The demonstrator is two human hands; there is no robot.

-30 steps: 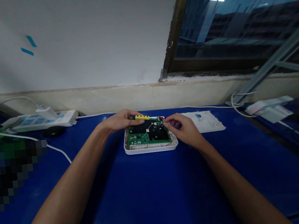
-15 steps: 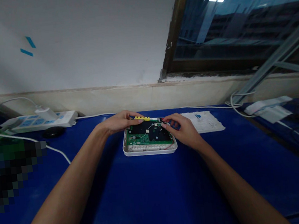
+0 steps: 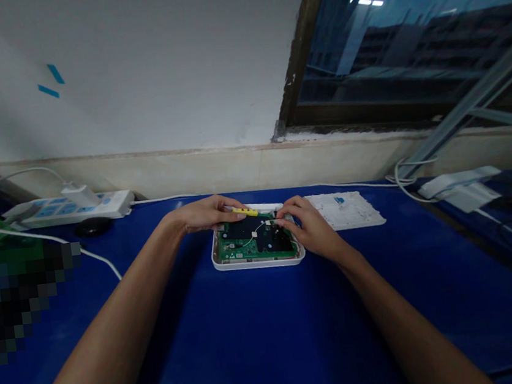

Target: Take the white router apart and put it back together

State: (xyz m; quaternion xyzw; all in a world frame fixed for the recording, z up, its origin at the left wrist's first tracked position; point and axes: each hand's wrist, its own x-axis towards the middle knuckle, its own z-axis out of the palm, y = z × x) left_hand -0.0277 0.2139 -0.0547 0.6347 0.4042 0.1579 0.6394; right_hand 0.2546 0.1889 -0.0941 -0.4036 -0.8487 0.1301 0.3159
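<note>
A white plastic case half [image 3: 258, 262] lies on the blue table top and holds a green circuit board [image 3: 253, 243] with black patches and thin white wires. My left hand [image 3: 203, 214] rests at the board's far left corner, fingers closed on the yellow connector block [image 3: 245, 212] at its back edge. My right hand [image 3: 309, 230] sits at the board's right side, its fingers curled and pinched at the far right corner, where small parts and a wire end lie. What they hold is too small to make out.
A white cover plate [image 3: 345, 209] lies just right of the case. A white power strip [image 3: 68, 208] with a plug and cable sits at the back left, beside a black round object [image 3: 92, 225]. White devices [image 3: 461, 188] and cables lie at the right. A wall and window stand behind.
The board's far edge has dropped back towards the case. My right hand has shifted slightly nearer along the right side; my left hand stays on the yellow block.
</note>
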